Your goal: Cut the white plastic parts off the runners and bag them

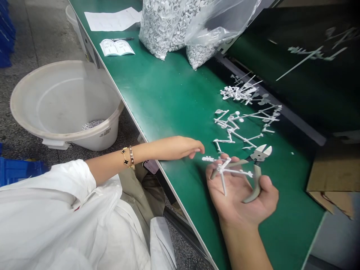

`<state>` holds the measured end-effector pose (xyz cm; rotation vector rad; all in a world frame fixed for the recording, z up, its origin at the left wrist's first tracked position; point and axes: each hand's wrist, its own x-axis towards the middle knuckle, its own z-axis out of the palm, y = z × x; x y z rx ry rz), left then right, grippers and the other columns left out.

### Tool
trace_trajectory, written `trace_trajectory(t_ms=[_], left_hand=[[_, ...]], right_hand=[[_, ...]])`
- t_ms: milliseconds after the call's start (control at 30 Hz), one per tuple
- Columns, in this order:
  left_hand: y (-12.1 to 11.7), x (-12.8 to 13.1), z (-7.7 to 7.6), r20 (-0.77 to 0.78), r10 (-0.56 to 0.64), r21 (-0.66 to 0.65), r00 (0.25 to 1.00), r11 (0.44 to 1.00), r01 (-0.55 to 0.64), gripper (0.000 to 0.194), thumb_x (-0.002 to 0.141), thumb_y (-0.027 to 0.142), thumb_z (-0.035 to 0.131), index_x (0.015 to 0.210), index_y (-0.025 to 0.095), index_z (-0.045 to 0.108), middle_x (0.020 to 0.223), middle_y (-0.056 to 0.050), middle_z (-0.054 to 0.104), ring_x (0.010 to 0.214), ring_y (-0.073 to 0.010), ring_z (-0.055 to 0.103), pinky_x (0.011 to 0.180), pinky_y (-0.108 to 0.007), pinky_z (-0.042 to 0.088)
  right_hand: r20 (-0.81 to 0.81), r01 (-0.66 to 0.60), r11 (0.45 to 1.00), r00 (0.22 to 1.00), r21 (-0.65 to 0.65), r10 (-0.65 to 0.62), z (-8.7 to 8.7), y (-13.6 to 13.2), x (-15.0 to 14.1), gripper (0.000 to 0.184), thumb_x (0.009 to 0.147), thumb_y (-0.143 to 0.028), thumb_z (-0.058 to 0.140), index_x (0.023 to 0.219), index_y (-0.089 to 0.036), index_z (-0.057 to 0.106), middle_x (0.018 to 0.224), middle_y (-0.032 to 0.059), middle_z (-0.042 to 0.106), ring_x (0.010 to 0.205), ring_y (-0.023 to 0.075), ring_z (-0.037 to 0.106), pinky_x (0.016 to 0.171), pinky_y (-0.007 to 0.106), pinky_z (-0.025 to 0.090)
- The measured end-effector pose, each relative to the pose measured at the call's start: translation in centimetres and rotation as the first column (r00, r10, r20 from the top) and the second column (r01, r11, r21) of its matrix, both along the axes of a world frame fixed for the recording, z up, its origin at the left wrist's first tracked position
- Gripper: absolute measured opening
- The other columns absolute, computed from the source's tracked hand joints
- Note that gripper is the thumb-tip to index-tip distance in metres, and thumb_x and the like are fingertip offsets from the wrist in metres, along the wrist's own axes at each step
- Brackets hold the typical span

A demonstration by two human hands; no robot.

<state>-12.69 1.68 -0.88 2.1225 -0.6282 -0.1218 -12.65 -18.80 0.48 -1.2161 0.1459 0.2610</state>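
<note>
My right hand (239,195) is turned palm up and holds a pair of diagonal cutters (256,174). The cutter's jaws point away, with one handle lying by the thumb and the other between the fingers. Across the palm and fingers of that hand lies a branched white plastic sprue (223,170). Just left of it, apart from its end, is my left hand (184,148), with fingers curled together and the inside hidden. More white sprues (230,125) are scattered on the green table beyond my hands, some with round pieces attached.
Clear bags of small white pieces (168,26) stand on the green table (157,101) near an open notebook (117,47) and paper sheet (111,19). A large white tub (33,123) with white scraps sits on the floor. A cardboard box (334,176) lies right.
</note>
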Motion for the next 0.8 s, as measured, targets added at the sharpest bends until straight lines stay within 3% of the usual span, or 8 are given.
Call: trace_trajectory(t_ms=[100,233,333,467,667,733,800], left_hand=[[-0.4,-0.4,0.2,0.057,-0.032,0.121,0.998,0.992,0.025,0.028,0.098,0.031,0.031,0.113,0.02,0.051,0.112,-0.005,0.062,0.095,-0.0124,0.059,0.076,-0.022,0.041],[-1.0,-0.8,0.0,0.14,-0.023,0.294,0.99,0.956,-0.02,0.035,0.095,0.046,0.039,0.116,0.019,0.048,0.11,-0.007,0.062,0.087,-0.0154,0.061,0.061,-0.024,0.038],[-1.2,-0.9,-0.1,0.198,0.009,0.329,0.98,0.941,-0.075,0.034,0.094,0.044,0.041,0.115,0.018,0.048,0.106,-0.006,0.062,0.086,-0.0152,0.062,0.059,-0.024,0.038],[-1.2,-0.9,0.0,0.205,0.0,0.34,0.979,0.938,-0.071,0.024,0.096,0.036,0.039,0.107,0.02,0.052,0.104,-0.004,0.063,0.083,-0.0128,0.062,0.06,-0.024,0.038],[-0.7,-0.6,0.4,0.086,0.133,0.183,0.987,0.972,-0.146,0.028,0.098,0.034,0.028,0.094,0.018,0.052,0.088,-0.002,0.062,0.075,-0.0121,0.057,0.066,-0.024,0.039],[-0.3,-0.4,0.4,-0.006,0.202,0.048,0.979,0.978,-0.201,0.031,0.097,0.033,0.026,0.081,0.019,0.048,0.077,0.0,0.057,0.07,-0.0115,0.052,0.067,-0.024,0.039],[0.2,-0.2,0.5,-0.112,0.225,-0.116,0.968,0.965,-0.237,0.032,0.096,0.032,0.025,0.071,0.019,0.041,0.069,0.002,0.051,0.066,-0.0106,0.048,0.066,-0.023,0.038]], right_hand=[[0.015,-0.064,0.998,0.998,0.006,0.064,-0.2,0.1,-0.1,0.039,0.076,-0.056,0.046,0.087,-0.025,0.065,0.101,0.0089,0.062,0.1,0.0294,0.058,0.087,0.054,0.05],[-0.021,-0.077,0.996,0.997,0.041,0.077,-0.3,0.3,-0.2,0.037,0.075,-0.054,0.048,0.089,-0.024,0.066,0.103,0.007,0.062,0.103,0.0265,0.058,0.093,0.049,0.049],[-0.028,-0.061,0.995,0.998,0.075,0.064,-0.2,0.5,-0.5,0.038,0.078,-0.055,0.045,0.09,-0.026,0.065,0.101,0.0049,0.062,0.101,0.0239,0.059,0.095,0.047,0.048],[-0.01,-0.096,0.994,0.995,0.051,0.097,-0.1,0.9,-0.8,0.04,0.076,-0.057,0.044,0.088,-0.026,0.066,0.1,0.0072,0.062,0.103,0.0279,0.058,0.093,0.052,0.048],[0.02,-0.037,0.997,0.999,0.064,0.035,0.0,0.9,-0.7,0.036,0.078,-0.053,0.045,0.088,-0.026,0.066,0.108,0.0062,0.061,0.104,0.0283,0.058,0.085,0.051,0.049],[0.051,-0.075,0.997,0.996,0.002,0.075,-0.1,0.6,-0.6,0.037,0.079,-0.053,0.044,0.091,-0.026,0.066,0.106,0.0058,0.061,0.096,0.0258,0.06,0.08,0.047,0.05],[0.127,-0.087,0.986,0.986,-0.144,0.106,-0.3,0.2,-0.7,0.036,0.079,-0.053,0.047,0.093,-0.025,0.065,0.098,0.0051,0.062,0.085,0.0227,0.06,0.074,0.042,0.049]])
